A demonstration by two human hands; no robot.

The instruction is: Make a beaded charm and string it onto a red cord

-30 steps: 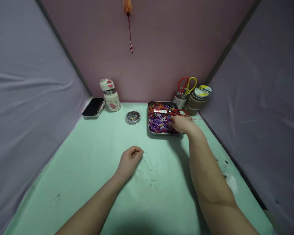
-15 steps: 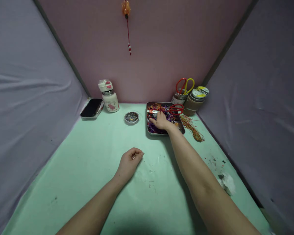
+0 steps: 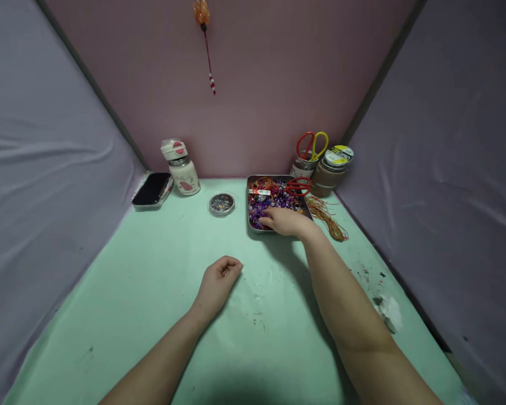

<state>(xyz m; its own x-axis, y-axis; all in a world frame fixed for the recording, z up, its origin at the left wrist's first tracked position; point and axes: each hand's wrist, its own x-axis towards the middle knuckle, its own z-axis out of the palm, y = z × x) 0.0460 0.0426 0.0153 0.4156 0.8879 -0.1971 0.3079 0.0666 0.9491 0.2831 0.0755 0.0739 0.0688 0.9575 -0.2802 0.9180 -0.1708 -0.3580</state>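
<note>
A metal tray [image 3: 250,211] full of purple and mixed beads sits at the back of the green table [image 3: 152,292]. My right hand [image 3: 284,221] reaches into the tray's near part, fingers curled down among the beads. Red scissors [image 3: 298,186] lie across the tray's far right corner. My left hand [image 3: 217,281] rests on the table in a loose fist, with something small glinting inside it. A bundle of orange cord [image 3: 329,219] lies just right of the tray.
A small round clear box [image 3: 221,203] sits left of the tray. Further left stand a white bottle [image 3: 180,167] and a black phone [image 3: 152,189]. A jar holding scissors [image 3: 307,157] and thread spools [image 3: 331,169] stand at the back right. Crumpled tissue [image 3: 388,312] lies near the right edge.
My right hand has slid from the tray's right side to the left and then back toward its near edge. The orange cord beside the tray has come into view. My left hand stayed put.
</note>
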